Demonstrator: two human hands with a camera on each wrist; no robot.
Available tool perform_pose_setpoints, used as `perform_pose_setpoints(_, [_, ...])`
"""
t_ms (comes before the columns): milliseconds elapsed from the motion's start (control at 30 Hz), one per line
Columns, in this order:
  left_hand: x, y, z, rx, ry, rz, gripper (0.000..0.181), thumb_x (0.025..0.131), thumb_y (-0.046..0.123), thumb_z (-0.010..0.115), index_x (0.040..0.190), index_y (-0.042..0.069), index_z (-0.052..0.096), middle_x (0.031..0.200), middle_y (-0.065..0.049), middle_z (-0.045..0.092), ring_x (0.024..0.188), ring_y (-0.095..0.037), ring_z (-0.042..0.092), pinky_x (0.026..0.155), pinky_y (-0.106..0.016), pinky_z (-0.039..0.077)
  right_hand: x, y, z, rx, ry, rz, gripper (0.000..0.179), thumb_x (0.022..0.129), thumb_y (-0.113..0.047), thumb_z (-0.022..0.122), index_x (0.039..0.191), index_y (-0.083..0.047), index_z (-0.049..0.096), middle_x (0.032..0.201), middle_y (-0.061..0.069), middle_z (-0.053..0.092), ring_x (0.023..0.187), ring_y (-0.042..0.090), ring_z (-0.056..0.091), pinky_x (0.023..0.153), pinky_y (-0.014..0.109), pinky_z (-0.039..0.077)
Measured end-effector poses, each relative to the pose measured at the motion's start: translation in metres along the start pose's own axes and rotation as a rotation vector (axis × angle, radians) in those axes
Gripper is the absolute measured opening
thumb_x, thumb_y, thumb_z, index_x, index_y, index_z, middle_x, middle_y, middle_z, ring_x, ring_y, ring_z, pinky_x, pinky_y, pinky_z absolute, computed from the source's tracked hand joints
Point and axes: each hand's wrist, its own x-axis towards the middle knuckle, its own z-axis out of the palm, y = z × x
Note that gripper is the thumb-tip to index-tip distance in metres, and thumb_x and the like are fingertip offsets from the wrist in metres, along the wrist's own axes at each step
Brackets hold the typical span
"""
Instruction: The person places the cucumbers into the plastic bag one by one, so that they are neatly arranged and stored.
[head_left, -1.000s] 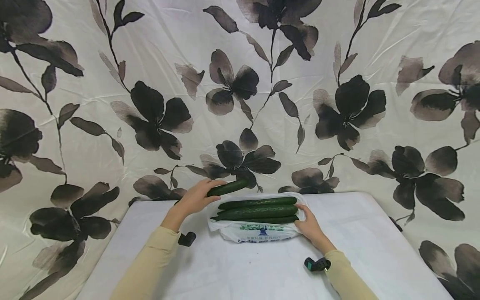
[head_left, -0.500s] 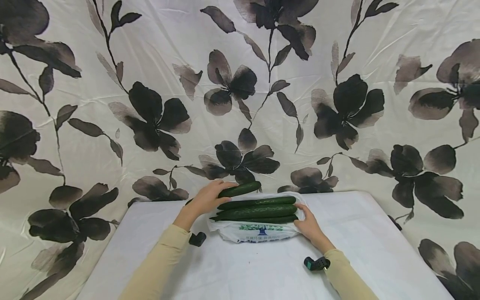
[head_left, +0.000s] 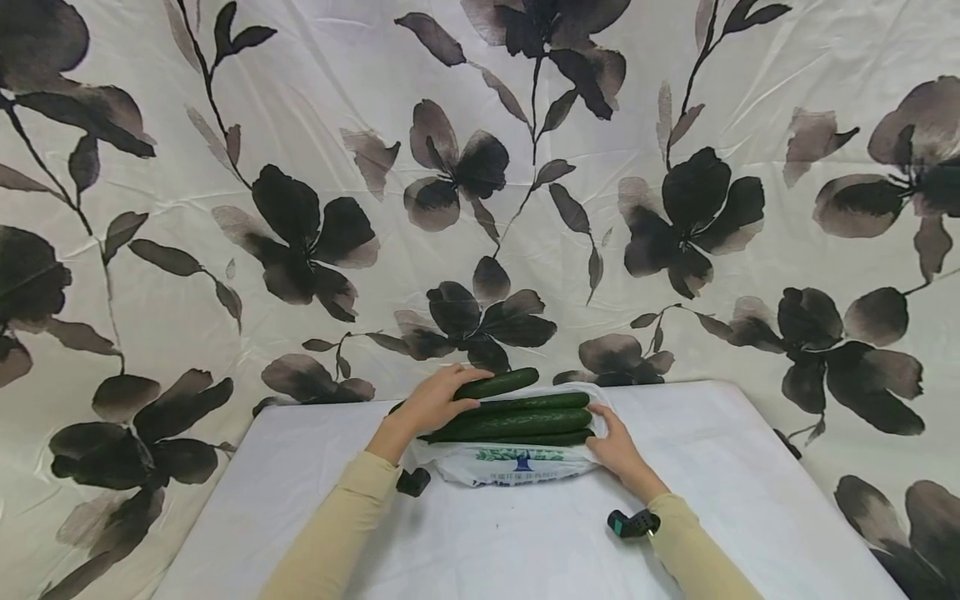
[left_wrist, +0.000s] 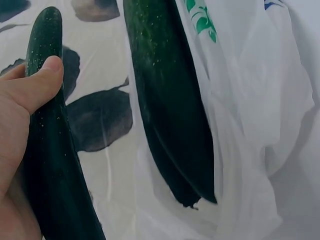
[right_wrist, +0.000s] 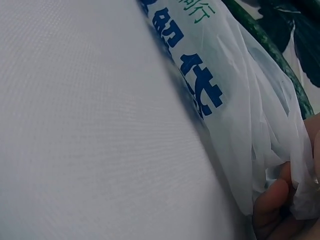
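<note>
My left hand (head_left: 433,403) grips a dark green cucumber (left_wrist: 57,150), its thumb lying across the skin near one end. That cucumber is held above the far side of a white plastic bag (head_left: 480,468) printed with a green tree and blue lettering. Several more cucumbers (head_left: 517,423) lie side by side in the bag's opening. At the bag's right end, my right hand (head_left: 621,447) pinches the plastic by the cucumber tips. In the right wrist view, fingertips (right_wrist: 270,202) show through and around the gathered plastic.
A white-covered table (head_left: 525,542) lies under the bag. Right behind its far edge hangs a pale cloth (head_left: 337,108) with dark flowers. A black wrist device (head_left: 633,523) sits on the right wrist, another (head_left: 413,482) on the left.
My left hand has carried its cucumber rightward and slightly down, from left of the bag to over the bag's far side. My right hand has stayed at the bag's right end.
</note>
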Motion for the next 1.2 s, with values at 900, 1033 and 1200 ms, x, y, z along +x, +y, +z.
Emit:
perform_pose_setpoints(900, [0.019, 0.012, 0.042, 0.074, 0.029, 0.11, 0.052, 0.093, 0.029, 0.067, 0.142, 0.028, 0.05, 0.103, 0.001, 0.054, 0.083, -0.015, 0.05, 0.07, -0.034, 0.046, -0.003, 0.003, 0.001, 0.012, -0.018, 0.04, 0.066, 0.081, 0.005, 0.054, 0.145, -0.002, 0.038, 0.149, 0.023, 0.033, 0.141, 0.043, 0.019, 0.11, 0.059, 0.019])
perform_pose_setpoints(1033, [0.023, 0.014, 0.043, 0.079, 0.018, 0.099, 0.051, 0.094, 0.03, 0.066, 0.142, 0.029, 0.05, 0.107, 0.0, 0.056, 0.089, -0.017, 0.054, 0.076, -0.037, 0.048, -0.001, 0.001, 0.001, 0.009, -0.015, 0.048, 0.066, 0.082, 0.005, 0.055, 0.145, -0.002, 0.038, 0.15, 0.023, 0.033, 0.141, 0.043, 0.018, 0.11, 0.059, 0.018])
perform_pose_setpoints(1200, [0.029, 0.019, 0.042, 0.075, -0.007, 0.083, 0.051, 0.095, 0.032, 0.063, 0.144, 0.028, 0.048, 0.118, -0.003, 0.056, 0.102, -0.021, 0.055, 0.087, -0.042, 0.047, 0.002, 0.0, -0.001, 0.024, -0.011, 0.037, 0.066, 0.082, 0.005, 0.054, 0.146, -0.003, 0.038, 0.15, 0.021, 0.033, 0.142, 0.041, 0.018, 0.111, 0.058, 0.018])
